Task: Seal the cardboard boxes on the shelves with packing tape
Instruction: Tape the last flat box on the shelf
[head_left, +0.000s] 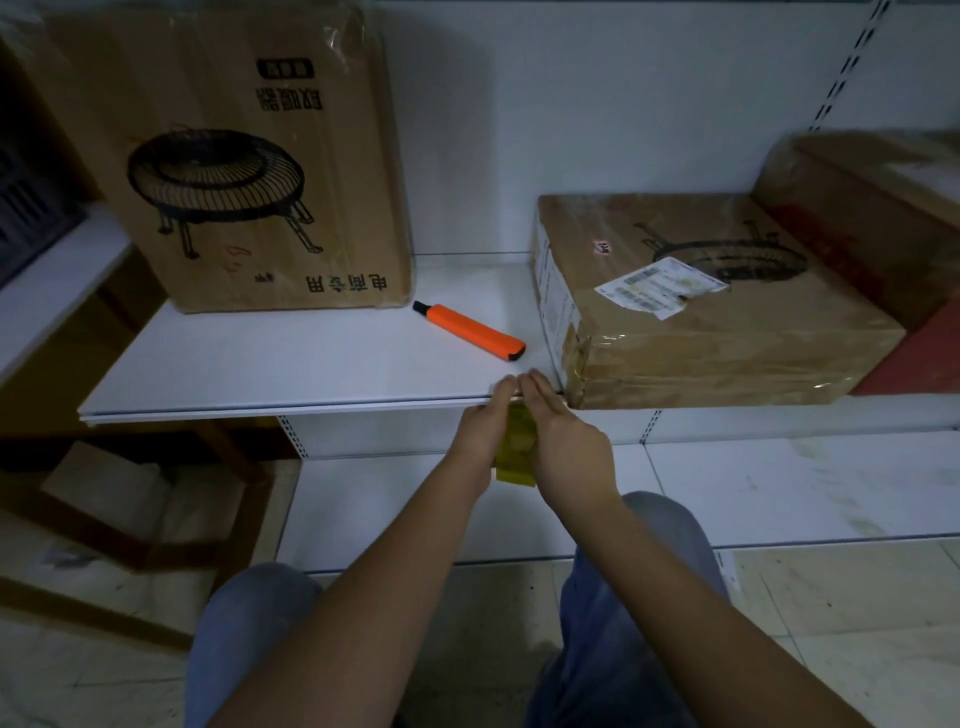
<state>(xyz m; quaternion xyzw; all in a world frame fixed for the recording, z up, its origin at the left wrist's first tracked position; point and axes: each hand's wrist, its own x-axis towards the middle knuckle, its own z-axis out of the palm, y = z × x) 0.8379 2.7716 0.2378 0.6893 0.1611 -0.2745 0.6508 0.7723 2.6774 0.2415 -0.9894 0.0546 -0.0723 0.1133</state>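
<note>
Holding a yellowish strip of packing tape (515, 447) at the front edge of the white metal shelf (291, 374), the left hand (480, 428) and right hand (563, 441) pinch its top end between their fingers. The tape looks thin, limp and sticky, best held by its ends. A flat brown cardboard box (711, 312) lies just right, closed and already taped at its corner, contents hidden. An orange utility knife (470, 331) lies behind the hands.
</note>
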